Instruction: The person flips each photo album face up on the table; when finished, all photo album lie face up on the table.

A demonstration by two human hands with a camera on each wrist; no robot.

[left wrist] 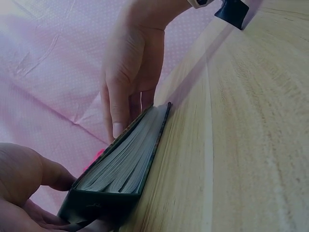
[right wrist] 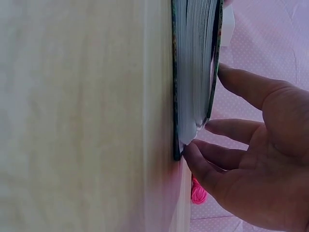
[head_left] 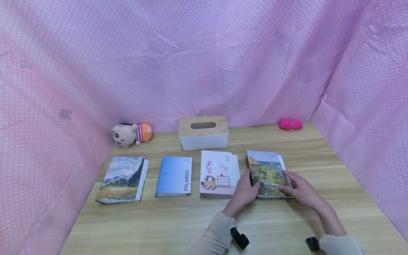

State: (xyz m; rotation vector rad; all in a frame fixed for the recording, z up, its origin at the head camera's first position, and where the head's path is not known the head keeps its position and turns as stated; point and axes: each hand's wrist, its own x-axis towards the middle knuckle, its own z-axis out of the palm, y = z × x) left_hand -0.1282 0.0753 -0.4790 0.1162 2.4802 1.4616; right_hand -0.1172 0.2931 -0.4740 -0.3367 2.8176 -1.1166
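Note:
A thick photo album (head_left: 267, 170) with a painted garden cover lies on the wooden table at the right. My left hand (head_left: 245, 187) grips its left side, along the spine; the left wrist view shows that thumb at the cover's edge and the fingers around the dark spine. On the opposite side, my right hand (head_left: 301, 189) holds the album by its page edge. Its thumb rests on the cover, and in the right wrist view its fingertips (right wrist: 190, 150) touch the open edge by the white pages (right wrist: 193, 72).
Left of the held album lie a white album (head_left: 218, 173) with drawn furniture, a blue Polaroid album (head_left: 174, 175) and a landscape-cover photo album (head_left: 122, 177). Behind them stand a tissue box (head_left: 204, 136), a plush doll (head_left: 130, 134) and pink yarn (head_left: 290, 124), before a pink dotted curtain (head_left: 204, 63).

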